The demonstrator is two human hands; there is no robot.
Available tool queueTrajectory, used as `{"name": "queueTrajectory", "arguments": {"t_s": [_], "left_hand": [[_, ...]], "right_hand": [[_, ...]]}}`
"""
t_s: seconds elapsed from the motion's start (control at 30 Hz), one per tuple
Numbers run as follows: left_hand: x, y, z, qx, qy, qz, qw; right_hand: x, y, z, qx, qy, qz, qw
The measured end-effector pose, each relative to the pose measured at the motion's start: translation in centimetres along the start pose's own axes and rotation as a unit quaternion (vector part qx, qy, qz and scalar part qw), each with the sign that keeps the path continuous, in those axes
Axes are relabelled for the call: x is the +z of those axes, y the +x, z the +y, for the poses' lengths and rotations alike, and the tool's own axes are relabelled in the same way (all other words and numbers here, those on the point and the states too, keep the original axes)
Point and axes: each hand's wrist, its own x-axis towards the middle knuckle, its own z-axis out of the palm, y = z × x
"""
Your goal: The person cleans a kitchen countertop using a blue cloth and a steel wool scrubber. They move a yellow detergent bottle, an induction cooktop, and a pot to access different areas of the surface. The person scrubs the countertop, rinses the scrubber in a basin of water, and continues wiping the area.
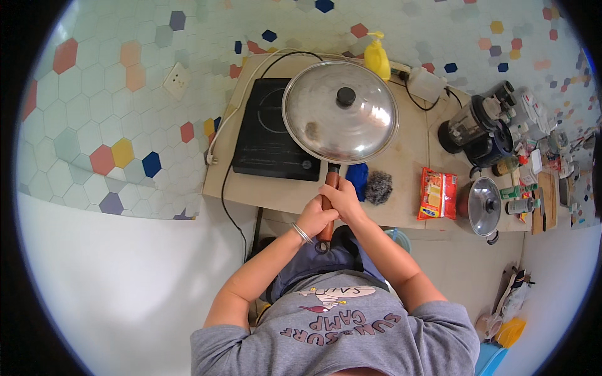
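Both my hands grip the reddish-brown wooden handle of a pan with a domed metal lid on it. My left hand, with bangles at its wrist, holds the handle's lower part, and my right hand closes on it just above and to the right. The lidded pan hides the right part of a black induction cooktop; whether it touches the cooktop, I cannot tell. A blue cloth or sponge and a metal scouring pad lie near my right hand.
A yellow pump bottle stands by the wall near a white plastic container. To the right are a red food packet, a lidded pot, a blender, several bottles, and a knife on a wooden board. Cables run around the cooktop.
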Motion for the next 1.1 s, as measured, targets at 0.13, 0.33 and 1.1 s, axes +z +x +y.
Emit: {"name": "queueTrajectory", "arguments": {"t_s": [0.13,0.33,1.1], "left_hand": [[-5.0,0.1,0.3,-0.001,-0.016,0.016,1.0],[-12.0,0.5,0.8,-0.015,0.011,0.033,0.999],[-23.4,2.8,1.6,-0.056,0.067,-0.007,0.996]], "right_hand": [[5.0,2.7,0.2,-0.01,0.007,-0.008,1.0],[11.2,5.3,-1.4,0.008,-0.053,-0.019,0.998],[18.1,10.5,-1.7,-0.008,-0.1,-0.053,0.994]]}}
